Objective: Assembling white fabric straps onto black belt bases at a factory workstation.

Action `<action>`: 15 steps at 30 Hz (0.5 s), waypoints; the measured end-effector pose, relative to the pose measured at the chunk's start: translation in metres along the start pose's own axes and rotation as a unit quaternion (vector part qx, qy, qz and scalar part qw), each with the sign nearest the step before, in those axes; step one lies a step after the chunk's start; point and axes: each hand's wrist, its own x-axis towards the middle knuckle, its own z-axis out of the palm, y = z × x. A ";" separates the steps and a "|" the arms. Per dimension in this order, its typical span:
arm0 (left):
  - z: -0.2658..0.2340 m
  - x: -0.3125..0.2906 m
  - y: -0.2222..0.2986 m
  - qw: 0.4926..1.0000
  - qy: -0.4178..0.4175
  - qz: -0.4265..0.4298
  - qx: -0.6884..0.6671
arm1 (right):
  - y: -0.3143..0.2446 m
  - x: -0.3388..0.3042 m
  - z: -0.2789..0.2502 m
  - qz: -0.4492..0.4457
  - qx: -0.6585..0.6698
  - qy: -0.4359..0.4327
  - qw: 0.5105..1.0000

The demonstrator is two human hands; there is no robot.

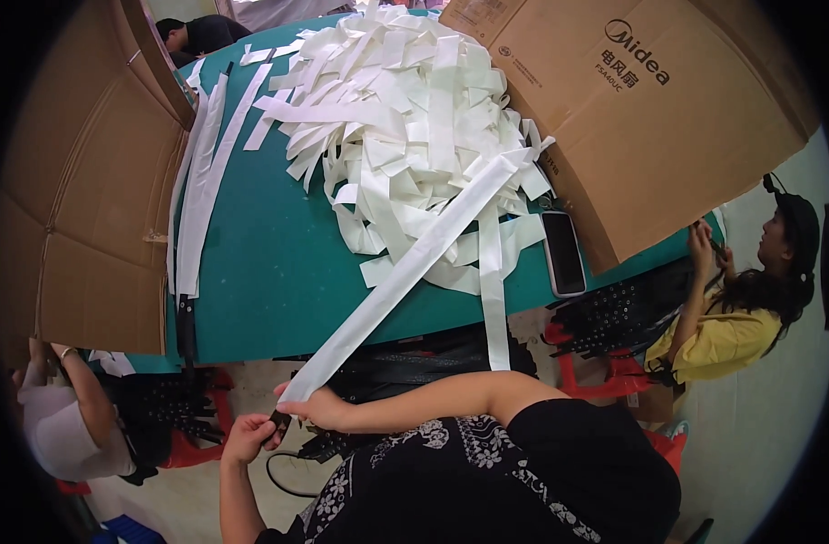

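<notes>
A long white fabric strip [405, 263] runs slantwise from the big pile of white strips [414, 136] down to my hands. Its near end is gripped by my right hand [313, 408], which reaches across in front of my body. Just beside it, my left hand [247, 439] pinches a dark strap end [277, 421] at the mouth of the strip. How far the dark strap reaches inside the strip is hidden. Both hands are over the near side of the green table, close to my body.
White-covered strips [201, 190] with black eyelet straps [187, 326] lie at left. Cardboard boxes stand left [97, 199] and right [650, 127]. A phone [563, 254] rests by the pile. Black straps [405, 363] hang before me. People sit at left [70, 426] and right [732, 317].
</notes>
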 end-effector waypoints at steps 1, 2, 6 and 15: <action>-0.001 -0.002 0.001 0.999 0.014 -0.032 0.015 | 0.005 -0.002 0.006 -0.011 0.004 0.001 1.000; 0.001 0.001 0.002 0.999 0.013 -0.033 0.015 | 0.008 -0.004 0.011 -0.023 0.008 0.002 1.000; 0.006 0.008 0.002 0.994 -0.058 0.057 -0.070 | -0.008 -0.002 0.000 0.016 0.014 -0.004 1.000; -0.008 0.007 -0.032 0.992 -0.070 0.099 -0.024 | 0.008 -0.016 0.021 0.040 0.052 -0.080 0.995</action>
